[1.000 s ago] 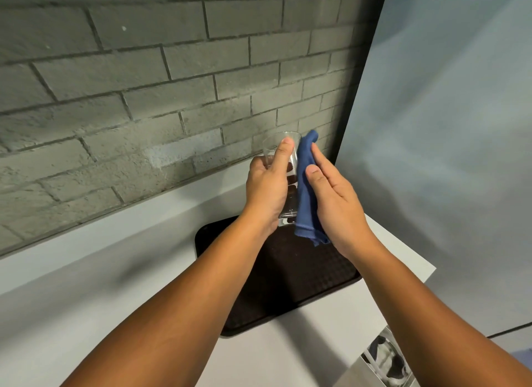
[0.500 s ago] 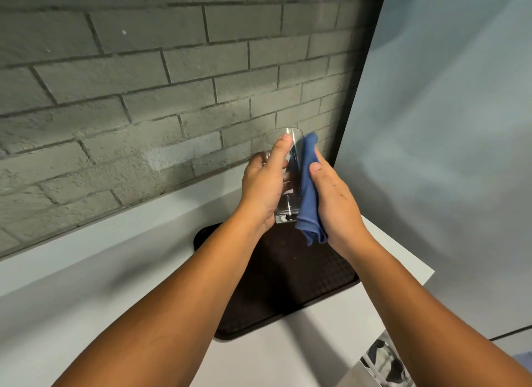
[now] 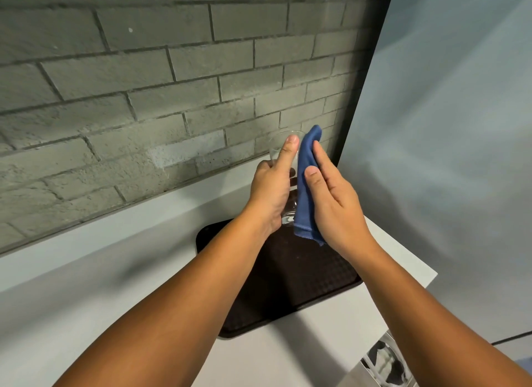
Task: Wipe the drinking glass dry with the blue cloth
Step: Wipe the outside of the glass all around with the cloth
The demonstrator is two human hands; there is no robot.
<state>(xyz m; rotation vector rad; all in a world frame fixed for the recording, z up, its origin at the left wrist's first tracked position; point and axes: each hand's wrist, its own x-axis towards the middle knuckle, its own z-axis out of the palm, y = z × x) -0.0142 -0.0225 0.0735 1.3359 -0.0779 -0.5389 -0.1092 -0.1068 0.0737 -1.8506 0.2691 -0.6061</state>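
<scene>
Forearms reach up from the lower edge of the frame and meet just right of centre, above a dark textured tray (image 3: 288, 286) that lies on the white counter (image 3: 115, 271). The left hand (image 3: 270, 190) is wrapped around a clear drinking glass (image 3: 283, 144), thumb stretched up along its near side almost to the rim, the other fingers hidden behind it. The glass is lifted off the tray and stands roughly upright; nothing can be seen inside it. The right hand (image 3: 331, 202) has its fingers straight and close together, pressing a blue cloth (image 3: 306, 190) flat against the right side of the glass, thumb tip on the fabric. The cloth runs from just above the rim down past the base, its lower edge hanging loose over the tray. Behind the hands, a grey brick wall (image 3: 144, 84) fills the upper left of the frame, and a pale panel (image 3: 446, 127) fills the right.
</scene>
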